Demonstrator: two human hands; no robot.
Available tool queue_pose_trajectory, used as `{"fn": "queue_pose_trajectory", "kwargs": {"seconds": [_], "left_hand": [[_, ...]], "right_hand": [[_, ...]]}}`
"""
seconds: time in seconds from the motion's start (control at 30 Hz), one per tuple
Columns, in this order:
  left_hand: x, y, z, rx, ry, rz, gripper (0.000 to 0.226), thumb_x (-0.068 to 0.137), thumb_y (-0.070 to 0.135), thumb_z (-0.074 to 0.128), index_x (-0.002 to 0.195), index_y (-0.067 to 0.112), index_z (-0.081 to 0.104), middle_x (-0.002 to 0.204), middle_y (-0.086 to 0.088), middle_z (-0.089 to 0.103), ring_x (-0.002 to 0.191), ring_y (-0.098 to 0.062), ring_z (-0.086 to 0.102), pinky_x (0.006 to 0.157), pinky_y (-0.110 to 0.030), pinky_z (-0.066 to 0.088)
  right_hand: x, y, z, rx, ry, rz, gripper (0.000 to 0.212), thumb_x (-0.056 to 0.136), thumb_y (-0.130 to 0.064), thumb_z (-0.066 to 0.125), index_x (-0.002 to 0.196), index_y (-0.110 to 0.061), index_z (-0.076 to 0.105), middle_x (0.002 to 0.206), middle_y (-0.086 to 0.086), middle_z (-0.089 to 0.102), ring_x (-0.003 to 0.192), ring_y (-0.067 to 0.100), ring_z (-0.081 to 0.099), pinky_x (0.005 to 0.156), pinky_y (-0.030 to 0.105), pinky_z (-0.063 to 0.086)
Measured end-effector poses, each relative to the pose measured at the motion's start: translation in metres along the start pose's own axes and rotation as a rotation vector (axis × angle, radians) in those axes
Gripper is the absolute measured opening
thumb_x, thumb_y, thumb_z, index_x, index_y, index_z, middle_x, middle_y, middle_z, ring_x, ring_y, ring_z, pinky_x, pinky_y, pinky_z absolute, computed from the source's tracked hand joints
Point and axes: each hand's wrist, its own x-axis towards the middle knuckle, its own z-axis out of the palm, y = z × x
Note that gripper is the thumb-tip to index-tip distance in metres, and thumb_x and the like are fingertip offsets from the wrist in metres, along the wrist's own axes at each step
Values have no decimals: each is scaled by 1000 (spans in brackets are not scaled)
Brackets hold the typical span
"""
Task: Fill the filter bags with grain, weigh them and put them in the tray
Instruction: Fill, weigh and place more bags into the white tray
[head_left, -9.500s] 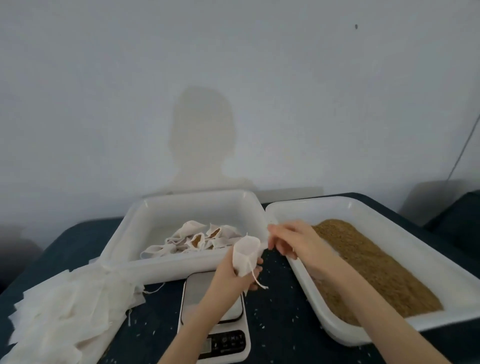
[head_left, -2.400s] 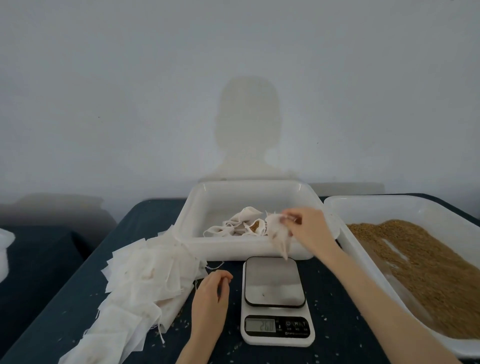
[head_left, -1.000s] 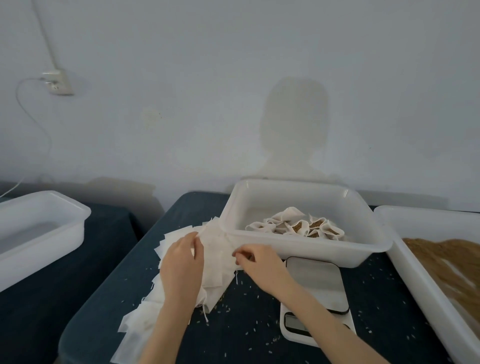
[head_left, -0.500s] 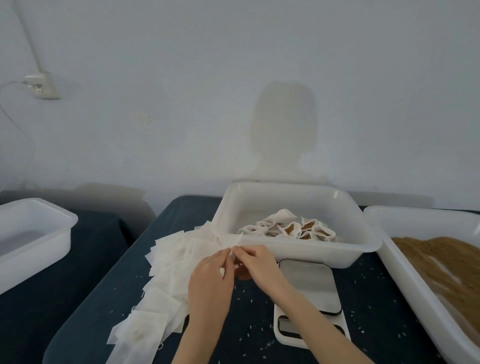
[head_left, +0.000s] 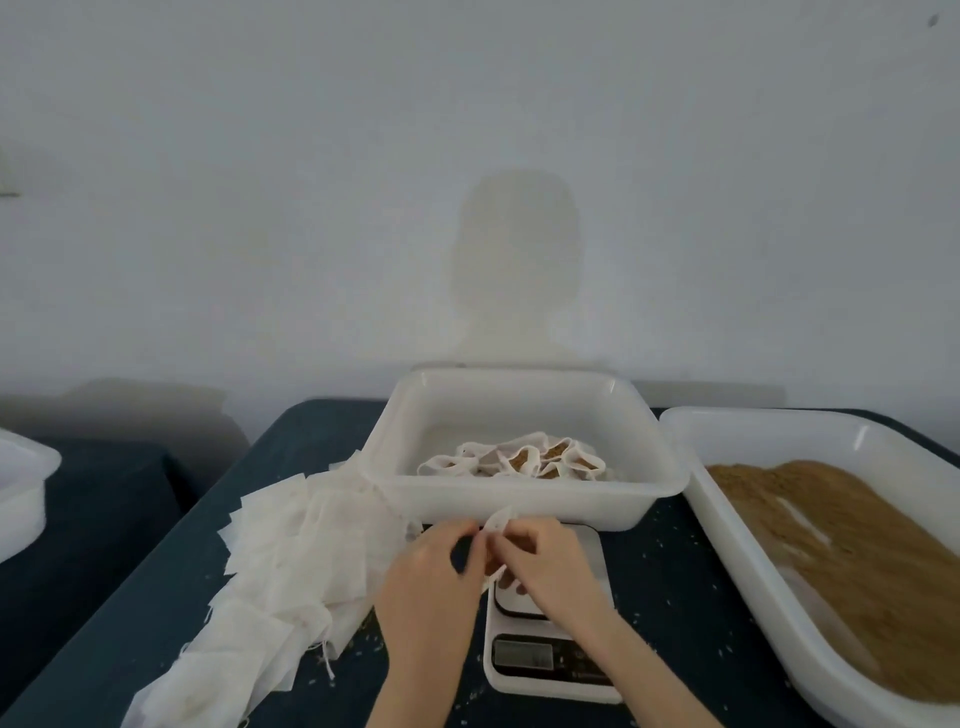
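Both hands have shifted rightward off the pile of empty filter bags since half a second ago and now meet above the near-left corner of the kitchen scale, carrying one empty filter bag between them. Far left: corner of a white tub on a separate dark surface. Left of centre: the pile of flat white bags, strings trailing, spread over the dark blue table and touching the left wall of the white tray. Left hand: fingers curled, thumb and fingertips pinching the left edge of the held bag. Right hand: fingers likewise curled, pinching the bag's right edge; the two grips lie just beside each other, the bag's top corner standing up in front of the tray's near wall. Centre: the tray holds several filled filter bags, mouths open, brown grain visible inside. The scale stands just in front of the tray, its platform partly hidden by the right hand, its display too blurred to read. Right: a large white tub holding loose brown grain. Scattered grains lie on the table around the scale
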Motion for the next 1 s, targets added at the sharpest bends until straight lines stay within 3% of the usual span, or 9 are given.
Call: {"fn": "queue_pose_trajectory", "kwargs": {"seconds": [0.07, 0.23, 0.4, 0.47, 0.57, 0.67, 0.83, 0.9, 1.0], "left_hand": [[-1, 5, 2, 57, 30, 119, 5, 87, 35, 67, 87, 33, 72, 80, 18, 68, 62, 1, 55, 53, -6, 30], [-1, 18, 7, 174, -80, 142, 22, 95, 48, 45, 97, 38, 65, 82, 21, 58, 66, 1, 47, 48, -9, 26], [-1, 33, 7, 304, -69, 121, 17, 96, 44, 42, 86, 34, 51, 77, 17, 51, 61, -3, 45, 47, -11, 23], [-1, 38, 8, 294, -44, 151, 15, 94, 41, 46, 85, 32, 55, 76, 16, 54, 60, -3, 46, 48, -11, 24], [-2, 46, 11, 299, -43, 174, 17, 95, 42, 46, 89, 33, 59, 74, 16, 52, 59, -3, 45, 47, -9, 22], [-2, 52, 13, 315, -65, 179, 21, 96, 48, 40, 96, 35, 57, 78, 17, 49, 62, -3, 45, 46, -9, 19], [-2, 56, 13, 292, -81, 187, 15, 93, 49, 43, 85, 37, 47, 74, 18, 50, 60, -3, 46, 47, -8, 21], [-2, 59, 13, 271, -74, 192, 17, 93, 48, 43, 82, 36, 44, 72, 16, 51, 61, -3, 48, 48, -8, 25], [-2, 62, 13, 254, -69, 174, 19, 92, 49, 43, 80, 35, 44, 70, 15, 50, 62, -3, 49, 49, -10, 28]], "right_hand": [[-2, 3, -8, -22, 22, 25, 23, 94, -23, 57, 82, -10, 72, 65, -6, 69, 56, 3, 62, 53, 14, 47], [-6, 7, -20, -159, 61, 13, 24, 91, -25, 58, 76, -12, 70, 67, -2, 69, 64, 11, 65, 66, 24, 54], [-13, 10, -24, -582, 282, 115, 25, 85, -33, 51, 62, -25, 45, 58, -8, 48, 51, 7, 42, 52, 20, 38], [-16, 8, -25, -634, 305, 85, 15, 86, -30, 50, 75, -28, 40, 66, -11, 47, 53, 5, 42, 50, 18, 33], [-19, 8, -28, -669, 300, -75, 20, 87, -16, 50, 86, -28, 33, 86, -13, 43, 56, 6, 42, 48, 16, 32], [-20, 8, -38, -665, 274, -146, 19, 89, -13, 52, 85, -32, 52, 113, -19, 42, 70, 6, 55, 55, 14, 44], [-22, 12, -50, -712, 296, -141, 28, 96, -23, 46, 107, -37, 67, 135, -23, 44, 83, 2, 60, 58, 9, 38], [-25, 11, -50, -804, 281, -151, 31, 98, -27, 40, 115, -37, 63, 123, -19, 56, 84, 7, 63, 59, 14, 37], [-29, 7, -50, -880, 249, -169, 27, 99, -28, 36, 108, -33, 62, 92, -10, 63, 71, 8, 55, 49, 16, 24]]}}
